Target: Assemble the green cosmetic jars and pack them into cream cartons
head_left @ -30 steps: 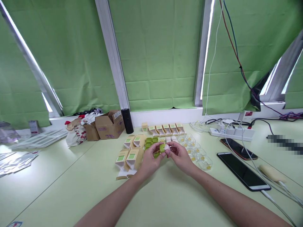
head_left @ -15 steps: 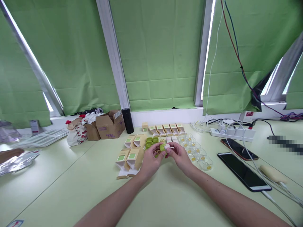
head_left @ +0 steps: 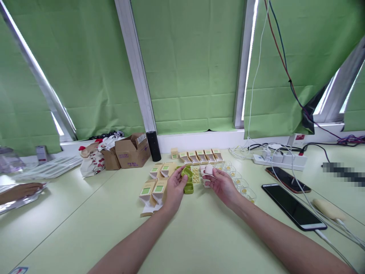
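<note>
A small green square cup (head_left: 186, 172) is gripped in the fingers of my left hand (head_left: 174, 191), tilted so its hollow side shows. Just below it, another green cup (head_left: 188, 188) rests on the table. My right hand (head_left: 225, 187) pinches a small pale pinkish-white block-like piece (head_left: 209, 169), apart from the green cup. More white pieces lie beneath that hand, partly hidden by its fingers. Between the hands, several small yellow pieces (head_left: 195, 176) sit in rows. Clear plastic cups (head_left: 247, 192) with yellow spots stand to the right of my right hand.
Open cardboard boxes with green labels (head_left: 158, 188) lie left of my left hand; more small boxes (head_left: 201, 156) line the back. Phones (head_left: 293, 205) with cables and a power strip (head_left: 281, 161) lie right. A brown carton (head_left: 132, 150) and another person's hand (head_left: 21, 192) on silvery packaging are left.
My hands have moved apart. The white piece has come away from the green cup, moving right in my right hand. At far left, the other person's hand has shifted over the silvery packaging.
</note>
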`<state>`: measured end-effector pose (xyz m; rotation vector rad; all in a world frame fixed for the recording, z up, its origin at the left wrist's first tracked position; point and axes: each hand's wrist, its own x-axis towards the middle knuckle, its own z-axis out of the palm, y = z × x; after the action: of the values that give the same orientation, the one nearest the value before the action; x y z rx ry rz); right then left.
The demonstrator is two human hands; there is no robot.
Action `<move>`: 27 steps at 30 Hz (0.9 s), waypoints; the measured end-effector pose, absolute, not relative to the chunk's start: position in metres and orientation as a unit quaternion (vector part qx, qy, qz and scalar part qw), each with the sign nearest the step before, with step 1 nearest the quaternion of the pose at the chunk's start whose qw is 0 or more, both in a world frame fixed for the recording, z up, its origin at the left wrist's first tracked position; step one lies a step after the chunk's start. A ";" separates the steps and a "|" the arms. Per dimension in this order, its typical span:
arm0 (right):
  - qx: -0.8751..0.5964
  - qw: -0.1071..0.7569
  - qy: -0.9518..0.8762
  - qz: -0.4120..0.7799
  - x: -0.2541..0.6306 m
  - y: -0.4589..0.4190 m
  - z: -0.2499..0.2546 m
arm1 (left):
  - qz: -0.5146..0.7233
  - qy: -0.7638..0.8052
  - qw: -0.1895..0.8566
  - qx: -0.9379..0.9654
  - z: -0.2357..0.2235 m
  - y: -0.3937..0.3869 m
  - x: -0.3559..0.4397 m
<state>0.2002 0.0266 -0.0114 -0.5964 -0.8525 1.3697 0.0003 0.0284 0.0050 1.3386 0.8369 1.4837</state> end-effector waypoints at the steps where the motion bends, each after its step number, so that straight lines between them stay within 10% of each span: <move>1: -0.261 0.651 -0.374 0.607 0.200 0.025 -0.010 | 0.606 0.338 0.472 0.544 0.005 0.028 0.000; 27: -0.298 0.660 -0.446 0.527 0.195 0.009 0.012 | 0.607 0.317 0.480 0.548 0.008 0.021 0.002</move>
<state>0.1948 0.0092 0.0120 -0.6737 -1.0088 1.1919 0.0015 0.0210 0.0076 1.3374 0.7741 1.4796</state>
